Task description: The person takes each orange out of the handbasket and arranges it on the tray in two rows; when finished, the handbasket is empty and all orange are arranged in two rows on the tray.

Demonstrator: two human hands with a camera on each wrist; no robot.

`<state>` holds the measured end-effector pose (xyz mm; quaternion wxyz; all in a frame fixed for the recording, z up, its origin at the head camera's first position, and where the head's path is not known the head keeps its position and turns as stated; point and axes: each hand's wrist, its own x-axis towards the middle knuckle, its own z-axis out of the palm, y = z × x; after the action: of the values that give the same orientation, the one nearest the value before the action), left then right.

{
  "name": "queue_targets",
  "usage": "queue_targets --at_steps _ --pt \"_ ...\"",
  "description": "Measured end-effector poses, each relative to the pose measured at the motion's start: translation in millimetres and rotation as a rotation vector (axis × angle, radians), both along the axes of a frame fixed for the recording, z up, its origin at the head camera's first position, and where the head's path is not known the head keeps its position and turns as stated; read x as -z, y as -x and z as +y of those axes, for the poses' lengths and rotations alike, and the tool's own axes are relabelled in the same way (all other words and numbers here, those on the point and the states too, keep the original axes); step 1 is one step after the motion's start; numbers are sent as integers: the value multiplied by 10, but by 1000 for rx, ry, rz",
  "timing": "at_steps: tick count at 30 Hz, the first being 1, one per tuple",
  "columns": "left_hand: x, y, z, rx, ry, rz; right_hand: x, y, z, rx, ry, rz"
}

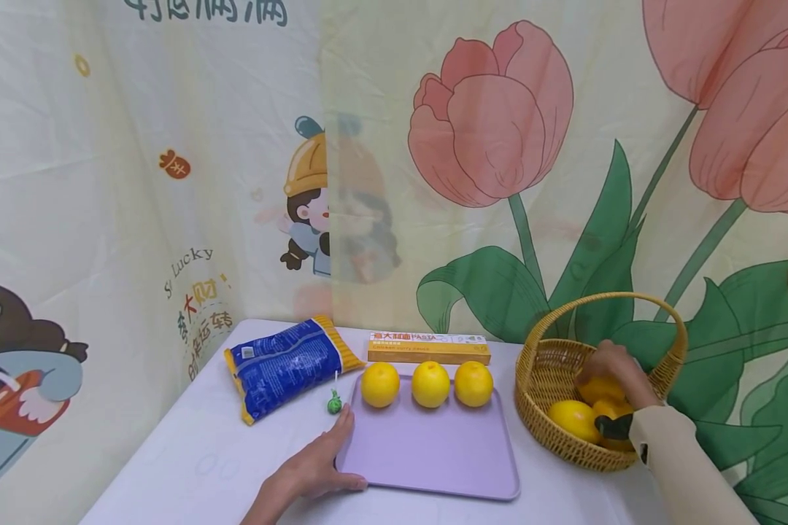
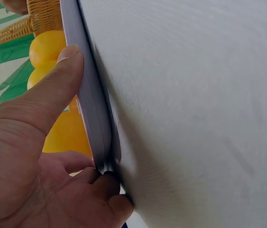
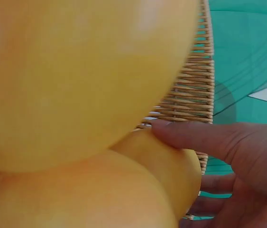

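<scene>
A lilac tray (image 1: 433,452) lies on the white table with three oranges, the left orange (image 1: 380,384), middle orange (image 1: 430,384) and right orange (image 1: 473,383), in a row along its far side. My left hand (image 1: 318,459) grips the tray's near left corner, thumb on the front rim and fingers at the left side; in the left wrist view its thumb (image 2: 59,85) lies against the rim. Inside a wicker basket (image 1: 538,430), my right hand (image 1: 613,372) holds an orange (image 3: 171,171), thumb on top and fingers at its far side. Another orange (image 1: 574,421) lies beside it.
A blue and yellow packet (image 1: 289,368) lies left of the tray. Between them sits a small green ball-like thing (image 1: 334,402). Behind the oranges is a pasta box (image 1: 429,348). The basket's tall handle (image 1: 604,296) arches over the right hand. Printed curtains (image 1: 368,182) hang behind the table.
</scene>
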<state>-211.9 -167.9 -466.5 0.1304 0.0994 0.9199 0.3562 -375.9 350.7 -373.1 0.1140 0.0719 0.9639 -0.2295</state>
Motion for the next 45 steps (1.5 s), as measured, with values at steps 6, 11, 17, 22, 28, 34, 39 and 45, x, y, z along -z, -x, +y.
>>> queue_targets --at_steps 6,11,17,22,28,34,39,45 --pt "21 2 -7 1 -8 5 -36 29 23 16 76 8" --pt "6 2 5 -4 -7 -1 -37 3 31 0 120 104" --pt "12 24 9 -3 4 1 -67 -197 -20 -15 227 204" --pt "17 21 13 2 -2 7 -129 -486 -89 -44 232 291" --pt "29 -1 -15 -14 -22 5 -201 -773 -212 -98 281 351" --pt "46 -1 -31 32 -63 10 -327 -1102 -365 -157 362 349" --pt "21 -13 -31 24 -76 12 -362 -1313 -650 -252 422 425" --pt "-4 12 -16 9 -49 -4 -336 -1492 -1135 -354 475 511"
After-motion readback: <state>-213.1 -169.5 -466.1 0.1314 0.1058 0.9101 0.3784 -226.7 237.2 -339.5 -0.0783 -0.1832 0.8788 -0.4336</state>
